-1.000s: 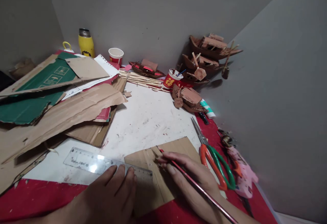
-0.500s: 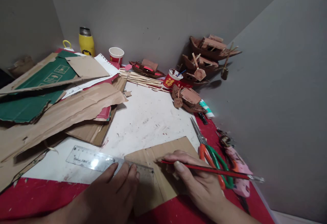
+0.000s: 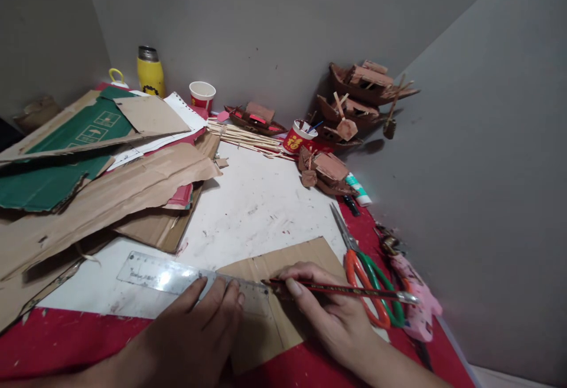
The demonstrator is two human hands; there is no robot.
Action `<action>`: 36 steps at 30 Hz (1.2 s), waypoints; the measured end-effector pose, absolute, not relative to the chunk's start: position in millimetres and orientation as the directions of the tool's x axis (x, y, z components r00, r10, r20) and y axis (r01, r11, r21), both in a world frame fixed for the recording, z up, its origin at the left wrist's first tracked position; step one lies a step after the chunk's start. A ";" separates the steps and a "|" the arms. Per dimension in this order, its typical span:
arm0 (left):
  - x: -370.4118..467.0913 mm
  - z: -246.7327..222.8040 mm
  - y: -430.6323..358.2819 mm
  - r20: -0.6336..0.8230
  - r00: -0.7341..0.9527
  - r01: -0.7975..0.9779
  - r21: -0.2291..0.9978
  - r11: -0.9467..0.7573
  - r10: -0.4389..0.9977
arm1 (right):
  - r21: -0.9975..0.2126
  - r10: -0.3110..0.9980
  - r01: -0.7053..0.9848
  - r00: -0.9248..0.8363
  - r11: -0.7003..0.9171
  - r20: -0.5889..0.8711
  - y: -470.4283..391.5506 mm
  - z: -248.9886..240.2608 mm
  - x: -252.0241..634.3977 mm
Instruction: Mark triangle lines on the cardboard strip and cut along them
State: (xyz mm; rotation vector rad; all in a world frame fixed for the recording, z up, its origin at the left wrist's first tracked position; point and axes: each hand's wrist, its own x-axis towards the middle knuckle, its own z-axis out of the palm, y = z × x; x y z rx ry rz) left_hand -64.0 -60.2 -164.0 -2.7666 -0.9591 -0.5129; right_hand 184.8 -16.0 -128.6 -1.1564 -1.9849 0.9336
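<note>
A clear ruler [image 3: 165, 274] lies partly over a brown cardboard piece [image 3: 305, 252] at the front of the table. Spread across the ruler, my left hand [image 3: 199, 323] presses it down with its fingers a little apart. My right hand [image 3: 323, 311] pinches a dark red pencil [image 3: 349, 290], whose tip is at the ruler's upper edge near its right end. A thin line shows on the cardboard below the pencil. Scissors [image 3: 370, 281] with orange and green handles lie just beyond my right hand.
Torn cardboard [image 3: 110, 193] is piled at the left. Brown model boats [image 3: 325, 166], thin sticks [image 3: 245, 138], paper cups [image 3: 202, 94] and a yellow bottle [image 3: 150, 75] stand farther back. A pink glue gun [image 3: 414, 299] lies at the right.
My right hand has shifted slightly left with the pencil, and the pencil tip has come to the ruler's edge. The ruler has slid slightly right under my left hand.
</note>
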 end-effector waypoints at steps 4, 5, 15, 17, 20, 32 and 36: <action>-64.0 -160.5 -61.6 0.356 0.755 0.613 -0.089 -0.785 0.550 | -0.817 0.890 0.445 -0.422 0.368 0.171 -15.1 -128.7 185.6; -64.1 -159.8 -62.0 0.353 0.758 0.614 -0.099 -0.783 0.549 | -0.813 0.888 0.447 -0.425 0.373 0.174 -14.7 -128.6 185.6; -64.1 -163.0 -62.4 0.363 0.747 0.619 -0.077 -0.781 0.557 | -0.814 0.887 0.446 -0.429 0.373 0.172 -14.1 -126.9 183.6; -63.9 -164.2 -63.4 0.358 0.745 0.623 -0.071 -0.779 0.563 | -0.814 0.887 0.447 -0.431 0.371 0.167 -14.3 -126.8 183.3; -63.6 -165.3 -65.1 0.343 0.750 0.623 -0.082 -0.778 0.565 | -0.809 0.888 0.456 -0.428 0.371 0.166 -14.4 -127.3 183.3; -60.7 -159.6 -66.4 0.350 0.746 0.638 -0.128 -0.760 0.567 | -0.798 0.879 0.458 -0.444 0.391 0.176 -13.9 -125.5 183.3; -62.3 -161.9 -65.0 0.367 0.740 0.635 -0.109 -0.764 0.563 | -0.812 0.878 0.442 -0.447 0.382 0.170 -13.6 -128.6 183.6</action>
